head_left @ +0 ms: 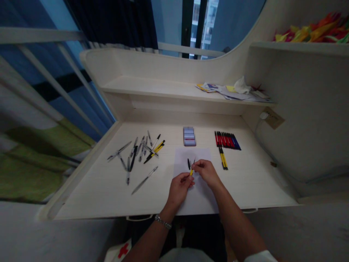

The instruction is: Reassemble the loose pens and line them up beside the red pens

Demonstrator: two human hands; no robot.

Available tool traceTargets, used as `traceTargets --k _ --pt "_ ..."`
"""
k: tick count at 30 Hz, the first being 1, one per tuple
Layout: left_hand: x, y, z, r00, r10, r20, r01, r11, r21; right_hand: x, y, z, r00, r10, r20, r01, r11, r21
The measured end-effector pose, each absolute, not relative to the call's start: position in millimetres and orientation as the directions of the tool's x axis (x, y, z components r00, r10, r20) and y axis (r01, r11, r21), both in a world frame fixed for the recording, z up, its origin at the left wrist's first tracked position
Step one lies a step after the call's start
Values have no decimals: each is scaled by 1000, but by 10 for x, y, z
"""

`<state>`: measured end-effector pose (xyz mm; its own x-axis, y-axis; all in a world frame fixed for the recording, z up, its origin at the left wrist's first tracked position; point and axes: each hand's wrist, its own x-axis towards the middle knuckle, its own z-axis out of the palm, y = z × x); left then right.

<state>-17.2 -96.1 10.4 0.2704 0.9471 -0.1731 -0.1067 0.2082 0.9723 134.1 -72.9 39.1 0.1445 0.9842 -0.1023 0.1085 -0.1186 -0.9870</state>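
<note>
My left hand [180,186] and my right hand [206,171] meet over a white sheet of paper [184,159] on the desk. Both hands pinch a yellow pen [191,172] between them. A thin dark piece, perhaps a refill, sticks up from my right fingers. A small black pen part [188,163] lies on the paper just above my hands. A metal watch band circles my left wrist.
A loose pile of pens [141,149] lies on the left of the pale desk [109,189]. A tidy row of red, black and blue pens [227,141] sits at the right, with two yellow pens [223,159] below. A small box [189,136] stands behind the paper. Papers [231,91] lie on the shelf.
</note>
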Motion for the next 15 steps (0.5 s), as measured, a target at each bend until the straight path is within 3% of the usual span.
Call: traceTargets --k 3,6,10,15 --pt "-180 -976 95 252 947 -198 -140 238 961 1436 -680 364 -11 991 -133 143 -130 -981" --pt "-194 -976 87 224 947 -230 -171 271 947 1491 -532 312 80 990 -115 306 -134 -942" --pt "-215 -959 80 210 948 -240 -173 278 945 1420 -307 233 214 970 -116 663 -231 -712" --pt "-230 -950 65 207 946 -248 -189 287 939 1298 -200 213 239 957 -166 839 -290 -460"
